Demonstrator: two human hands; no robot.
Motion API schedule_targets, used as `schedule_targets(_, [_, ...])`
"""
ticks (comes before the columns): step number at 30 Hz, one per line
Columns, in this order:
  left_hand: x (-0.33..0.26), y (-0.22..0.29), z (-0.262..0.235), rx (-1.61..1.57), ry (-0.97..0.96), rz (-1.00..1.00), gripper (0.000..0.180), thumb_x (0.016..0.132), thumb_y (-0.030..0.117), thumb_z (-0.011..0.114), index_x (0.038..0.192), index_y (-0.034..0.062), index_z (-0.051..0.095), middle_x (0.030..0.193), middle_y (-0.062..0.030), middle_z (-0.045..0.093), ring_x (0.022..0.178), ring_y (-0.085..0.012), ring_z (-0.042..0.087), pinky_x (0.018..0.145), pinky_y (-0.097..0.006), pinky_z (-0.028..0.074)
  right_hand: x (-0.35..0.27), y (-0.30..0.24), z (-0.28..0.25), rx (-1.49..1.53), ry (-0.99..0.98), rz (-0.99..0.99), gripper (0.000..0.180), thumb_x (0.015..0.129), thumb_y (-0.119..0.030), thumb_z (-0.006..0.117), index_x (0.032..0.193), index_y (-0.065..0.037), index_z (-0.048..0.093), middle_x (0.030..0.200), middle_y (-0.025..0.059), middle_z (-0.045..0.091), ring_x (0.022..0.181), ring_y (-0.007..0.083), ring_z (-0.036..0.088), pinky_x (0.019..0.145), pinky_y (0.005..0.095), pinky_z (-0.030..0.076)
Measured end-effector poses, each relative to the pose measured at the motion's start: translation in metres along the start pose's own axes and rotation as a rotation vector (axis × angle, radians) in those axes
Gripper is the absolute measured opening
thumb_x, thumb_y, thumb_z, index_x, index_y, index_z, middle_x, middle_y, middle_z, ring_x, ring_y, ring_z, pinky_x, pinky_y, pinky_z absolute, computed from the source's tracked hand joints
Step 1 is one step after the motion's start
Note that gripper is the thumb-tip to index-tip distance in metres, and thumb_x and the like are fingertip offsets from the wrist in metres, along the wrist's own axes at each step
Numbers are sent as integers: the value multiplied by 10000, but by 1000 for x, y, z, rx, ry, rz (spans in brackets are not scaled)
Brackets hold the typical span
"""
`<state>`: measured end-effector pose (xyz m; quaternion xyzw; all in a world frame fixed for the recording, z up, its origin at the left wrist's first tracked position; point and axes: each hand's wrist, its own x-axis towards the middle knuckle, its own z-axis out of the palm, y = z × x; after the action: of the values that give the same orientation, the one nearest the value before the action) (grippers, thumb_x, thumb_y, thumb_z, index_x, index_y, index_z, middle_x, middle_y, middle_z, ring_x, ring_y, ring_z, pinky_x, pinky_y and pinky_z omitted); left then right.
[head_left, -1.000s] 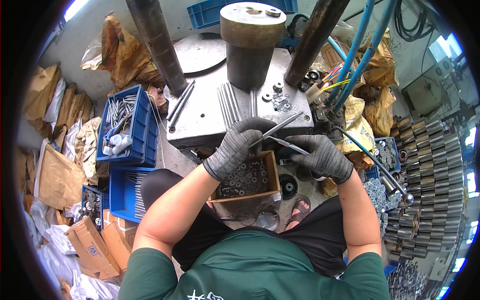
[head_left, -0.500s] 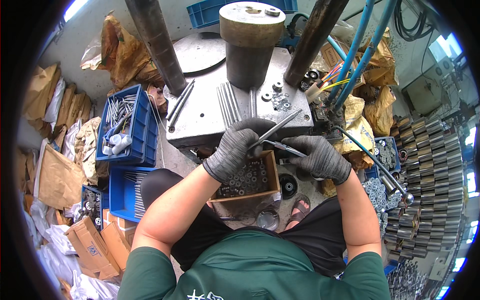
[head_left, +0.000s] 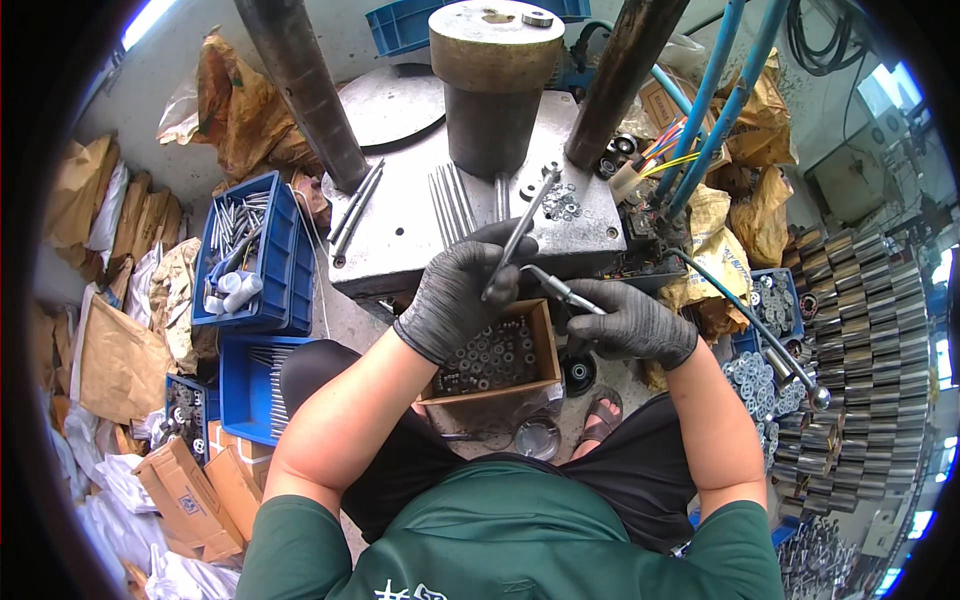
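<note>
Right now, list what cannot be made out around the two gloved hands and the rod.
- Lower end of the metal rod: head view, wrapped inside the left hand.
- Tool in the right hand: only its metal tip shows; the glove covers the rest.
- Small parts in the cardboard box: too small to identify, partly under the left wrist.
- Top of the press cylinder: cut by the upper edge.

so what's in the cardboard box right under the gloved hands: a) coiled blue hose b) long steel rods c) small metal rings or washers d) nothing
c: the open cardboard box under the left hand and the right hand holds many small round metal rings, while the long rods lie in the blue crate.
</note>
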<state>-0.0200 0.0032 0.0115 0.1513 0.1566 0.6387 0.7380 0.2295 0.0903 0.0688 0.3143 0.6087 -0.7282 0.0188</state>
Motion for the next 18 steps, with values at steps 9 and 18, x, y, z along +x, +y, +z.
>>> schedule_targets(9, [-3,6,12,-22,166,62,535,1066,136,523,1574,207,371,1111,-77,618,718,-77,529,549,-184,458,18,10,-43,-808,678,-420,325,789,5,654,1112,-15,623,974,203,671,935,337,687,824,382,554])
schedule_targets(18, [-5,7,9,-54,39,82,487,1046,118,534,1516,105,409,1050,-75,603,582,-30,430,460,-153,387,55,19,-66,-1192,745,-636,374,725,-6,678,1095,-56,667,1114,171,685,1025,393,628,925,466,521])
